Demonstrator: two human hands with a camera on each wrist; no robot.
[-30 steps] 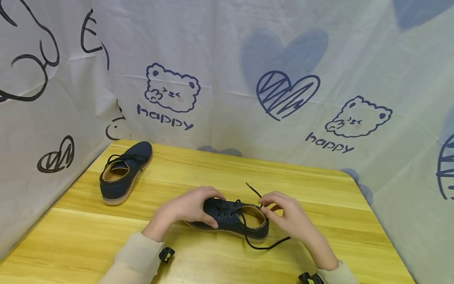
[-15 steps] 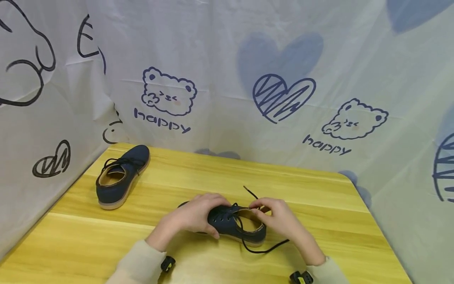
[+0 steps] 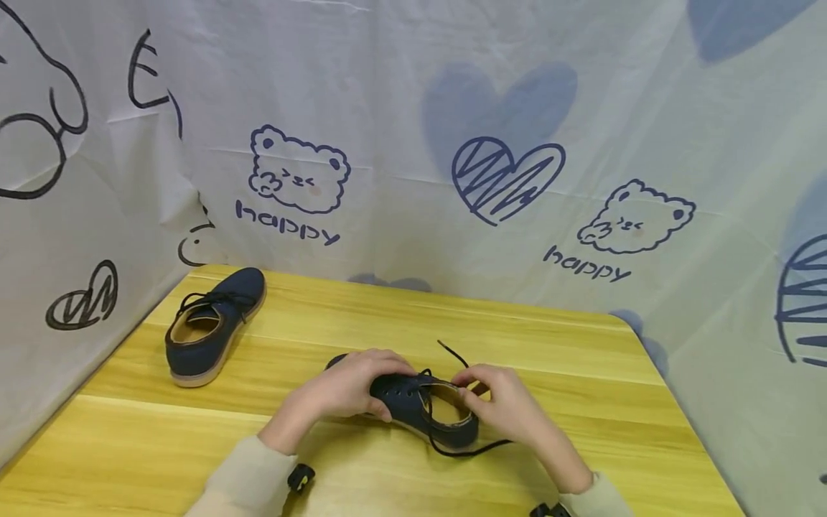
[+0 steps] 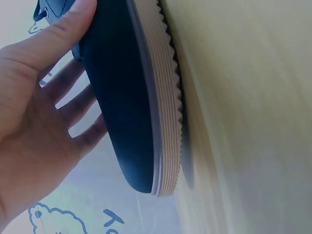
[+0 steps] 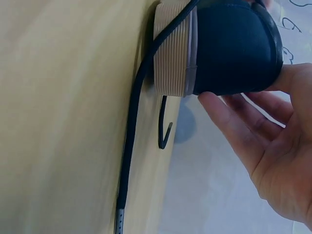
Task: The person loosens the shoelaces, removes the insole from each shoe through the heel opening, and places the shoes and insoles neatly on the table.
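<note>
Counter (image 3: 581, 373): yellow wood-grain top, rounded far corners, enclosed on the back and both sides by a white sheet (image 3: 400, 93) printed with bears, hearts and the word "happy".

Navy shoe (image 3: 420, 406) sits near the front edge, about mid-width, ribbed pale sole flat on the counter. Left hand (image 3: 345, 391): grip curled over the toe, thumb on the near side. Right hand (image 3: 504, 402): at the heel collar, fingertips pinched together on the black lace (image 3: 452, 353). The lace's other end trails loose on the counter (image 3: 474, 451) in front of the heel.

Second navy shoe (image 3: 209, 327) lies near the back left corner, well apart.
</note>
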